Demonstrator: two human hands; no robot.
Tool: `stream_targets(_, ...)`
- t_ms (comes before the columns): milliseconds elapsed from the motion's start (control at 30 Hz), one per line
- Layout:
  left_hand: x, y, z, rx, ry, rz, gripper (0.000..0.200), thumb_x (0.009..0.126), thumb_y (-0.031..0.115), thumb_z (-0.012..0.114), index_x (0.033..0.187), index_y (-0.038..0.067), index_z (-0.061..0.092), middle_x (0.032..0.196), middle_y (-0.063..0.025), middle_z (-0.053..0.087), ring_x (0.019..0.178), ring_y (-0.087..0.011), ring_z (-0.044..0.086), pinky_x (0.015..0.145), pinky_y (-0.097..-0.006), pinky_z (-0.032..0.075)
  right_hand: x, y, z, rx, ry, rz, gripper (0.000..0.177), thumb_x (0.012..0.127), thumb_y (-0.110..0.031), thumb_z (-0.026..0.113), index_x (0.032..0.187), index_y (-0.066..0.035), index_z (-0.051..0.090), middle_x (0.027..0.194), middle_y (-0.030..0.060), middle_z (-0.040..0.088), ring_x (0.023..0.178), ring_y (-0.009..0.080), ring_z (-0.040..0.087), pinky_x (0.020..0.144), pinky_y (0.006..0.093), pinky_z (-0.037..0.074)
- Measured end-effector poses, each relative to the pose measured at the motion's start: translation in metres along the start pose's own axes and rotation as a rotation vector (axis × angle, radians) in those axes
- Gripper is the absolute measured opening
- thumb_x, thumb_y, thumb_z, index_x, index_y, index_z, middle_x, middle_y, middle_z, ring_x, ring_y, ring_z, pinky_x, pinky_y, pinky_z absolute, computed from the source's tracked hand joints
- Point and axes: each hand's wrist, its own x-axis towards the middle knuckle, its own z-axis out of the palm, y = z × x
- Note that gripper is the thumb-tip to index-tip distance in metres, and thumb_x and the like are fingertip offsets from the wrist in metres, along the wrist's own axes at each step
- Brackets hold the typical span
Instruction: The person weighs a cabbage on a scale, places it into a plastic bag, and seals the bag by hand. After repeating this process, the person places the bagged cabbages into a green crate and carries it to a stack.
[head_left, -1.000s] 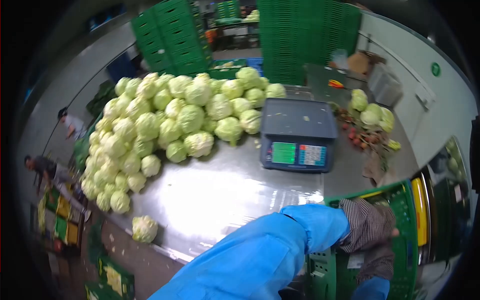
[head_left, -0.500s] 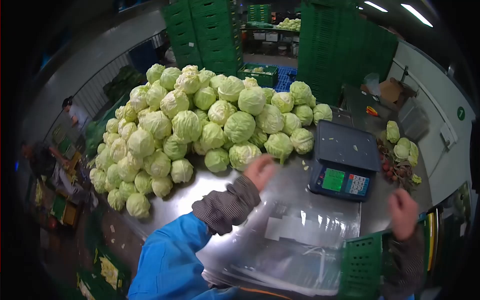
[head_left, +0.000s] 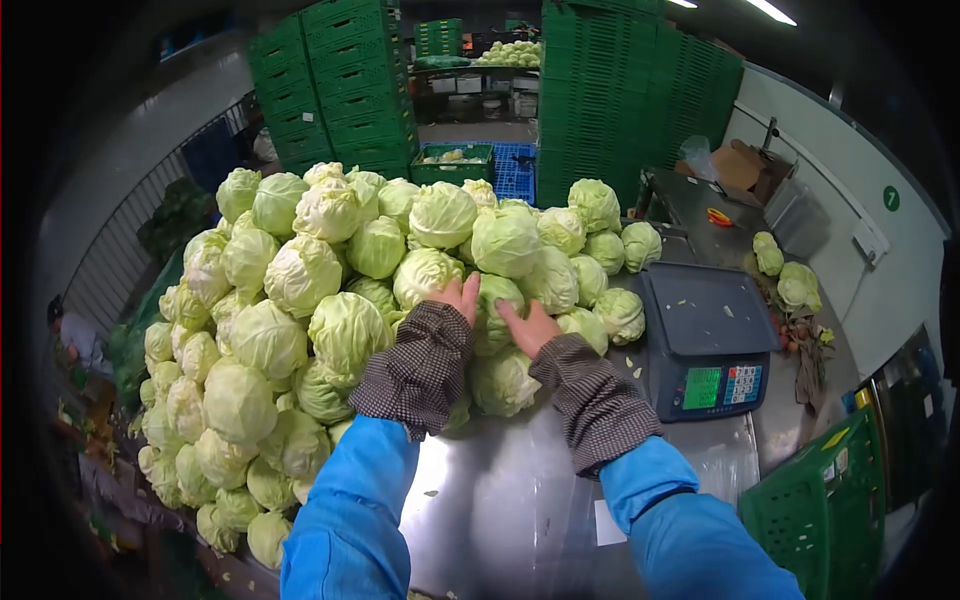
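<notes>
1. Head view: a cabbage (head_left: 490, 292) at the near front of the pile (head_left: 300, 275) is flanked by both hands.
2. The left hand (head_left: 458, 298) is laid flat against its left side, with the fingers straight and not curled around anything.
3. The right hand (head_left: 530, 326) is pressed on its lower right side, with the fingers spread open.
4. The cabbage is wedged among other heads, and a lower head (head_left: 503, 383) is seen directly beneath it on the steel table (head_left: 500, 490).
5. Bare tabletop is left between the pile and the person. That space is bounded on the right by a scale (head_left: 705, 340), near the right forearm, and a green crate (head_left: 820, 500) is seen at the near right corner.
</notes>
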Motion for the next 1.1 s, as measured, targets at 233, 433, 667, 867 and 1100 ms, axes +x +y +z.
stream_targets(233,-0.038,0.017,0.004,-0.238,0.085,0.090,0.062,0.090,0.052,0.038,0.126,0.003,0.048,0.116,-0.0342,0.046,0.106,-0.0436,0.051,0.091,-0.0451,0.041,-0.009,0.007,0.008,0.512,0.005,-0.177,0.078,0.082,-0.052,0.059,0.130,0.004,0.032,0.122,0.0222,0.051,0.111,0.0308,0.052,0.094,0.0362,0.041)
stream_targets(433,-0.189,0.079,-0.009,-0.326,0.219,0.506,0.052,0.090,0.024,0.048,0.131,-0.007,0.038,0.123,-0.0250,0.043,0.111,-0.0339,0.046,0.094,-0.0368,0.039,-0.102,0.046,-0.078,1.249,-0.355,0.040,0.070,0.086,-0.052,0.054,0.134,-0.006,0.035,0.133,0.0130,0.045,0.119,0.0264,0.048,0.096,0.0408,0.042)
stream_targets(667,-0.333,0.082,0.020,-0.823,-0.240,0.440,0.036,0.082,0.005,0.055,0.117,-0.001,0.050,0.117,-0.0177,0.049,0.103,-0.0269,0.054,0.083,-0.0324,0.047,-0.299,0.135,-0.138,1.622,-0.059,0.356,0.073,0.088,-0.063,0.035,0.135,-0.008,0.038,0.136,0.0151,0.042,0.124,0.0300,0.043,0.105,0.0446,0.034)
stream_targets(867,-0.425,0.011,0.136,-0.343,-0.787,0.520,0.022,0.078,0.011,0.064,0.098,0.003,0.057,0.091,-0.0133,0.053,0.080,-0.0256,0.056,0.074,-0.0327,0.048,-0.451,0.231,-0.186,1.652,0.137,0.384,0.079,0.084,-0.068,0.033,0.134,-0.007,0.040,0.135,0.0173,0.042,0.121,0.0356,0.044,0.100,0.0500,0.038)
stream_targets(1100,-0.462,-0.012,0.206,-0.191,-0.718,0.775,0.025,0.074,0.015,0.067,0.095,0.004,0.060,0.096,-0.0178,0.052,0.089,-0.0358,0.055,0.079,-0.0413,0.047,-0.576,0.302,-0.167,1.856,0.015,0.344,0.078,0.084,-0.067,0.035,0.135,-0.008,0.039,0.136,0.0186,0.041,0.122,0.0376,0.042,0.100,0.0535,0.038)
